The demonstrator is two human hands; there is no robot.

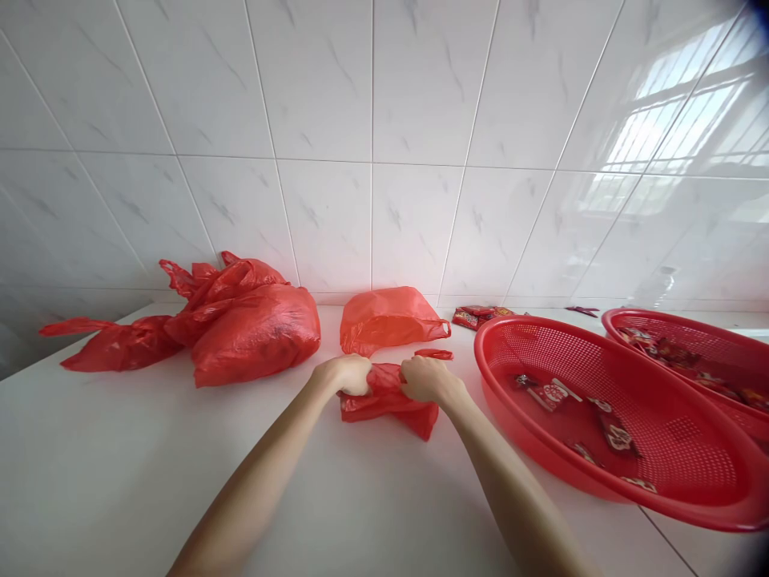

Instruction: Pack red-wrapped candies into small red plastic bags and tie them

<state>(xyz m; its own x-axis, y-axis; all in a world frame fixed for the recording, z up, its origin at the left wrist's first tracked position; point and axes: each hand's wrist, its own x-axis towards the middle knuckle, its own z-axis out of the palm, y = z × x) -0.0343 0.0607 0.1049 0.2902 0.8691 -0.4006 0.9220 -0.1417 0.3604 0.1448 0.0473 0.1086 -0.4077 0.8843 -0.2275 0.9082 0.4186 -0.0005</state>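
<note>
Left grip [349, 374], right grip [428, 378] clamped on red bag [389, 401], packets [618, 434] in red basket [577, 359]

The crumpled bag [390, 410] is thin, wrinkled plastic; the bulging bags [258, 332] are glossy film. Perforated plastic forms the basket [577, 353], its rim smooth and shiny. Wall tiles [324, 88] gleam, mirror-like; the bench [108, 473] looks smooth, nearly matt.

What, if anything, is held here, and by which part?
A crumpled red plastic bag: the left hand and right hand grip opposite sides of it; whether by the handles is hidden.
</note>
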